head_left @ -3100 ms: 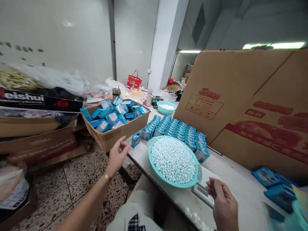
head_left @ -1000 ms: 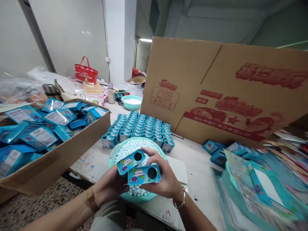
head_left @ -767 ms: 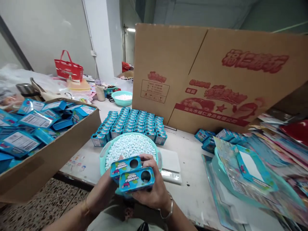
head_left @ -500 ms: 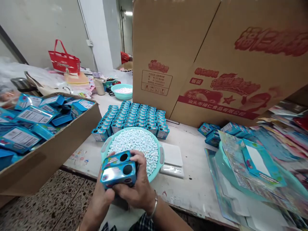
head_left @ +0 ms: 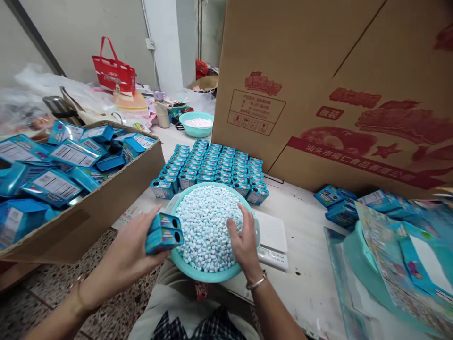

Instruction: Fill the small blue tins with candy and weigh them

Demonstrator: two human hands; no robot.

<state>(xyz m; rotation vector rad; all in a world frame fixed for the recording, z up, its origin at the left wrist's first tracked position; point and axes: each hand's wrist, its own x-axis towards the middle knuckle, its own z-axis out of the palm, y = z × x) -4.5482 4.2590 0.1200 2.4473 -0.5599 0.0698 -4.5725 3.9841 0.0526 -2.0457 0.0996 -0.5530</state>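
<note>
Holding a pair of small blue boxes [head_left: 164, 233], the left hand [head_left: 129, 245] is keeping its grip clamped on them, thumb below and fingers behind, at the left rim of a turquoise basin [head_left: 208, 277]. Both boxes are lying side by side, their dark round holes facing right. The basin is sitting at the near edge of the bench [head_left: 307, 236], hiding part of that edge, and is brimming with pale blue-and-white pellets [head_left: 208, 226].

Over the right part of the pellets, the right hand [head_left: 245, 236] is hovering with its grip apart, thumb and fingers spread and holding nothing; whether the fingertips are touching the pellets, I cannot tell. A white scale [head_left: 273, 238] is lying just right of the basin.

Behind the basin, rows of blue boxes [head_left: 215, 165] are standing close together, reaching toward the far edge. A tall cardboard panel [head_left: 300, 141] is rising behind them. Beyond the bench's near left edge, an open carton [head_left: 130, 189] is holding jumbled blue boxes [head_left: 72, 153]. Toward the right end, another turquoise basin [head_left: 364, 264] is lying partly under printed sheets [head_left: 384, 245].
</note>
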